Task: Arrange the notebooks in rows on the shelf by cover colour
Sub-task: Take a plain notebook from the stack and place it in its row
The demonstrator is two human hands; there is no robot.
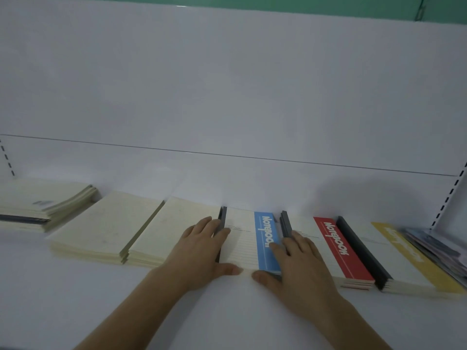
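Both hands are bracketing the blue stack on the shelf, left hand and right hand lying with fingers straight and slightly apart along its sides, thumbs at its front edge, seemingly squaring it beside the red stack.

At the shelf's right end, a blurred stack runs off the picture's edge, its covers unreadable. The yellow notebook's lettering is smeared. The left cream pile is also cut off.
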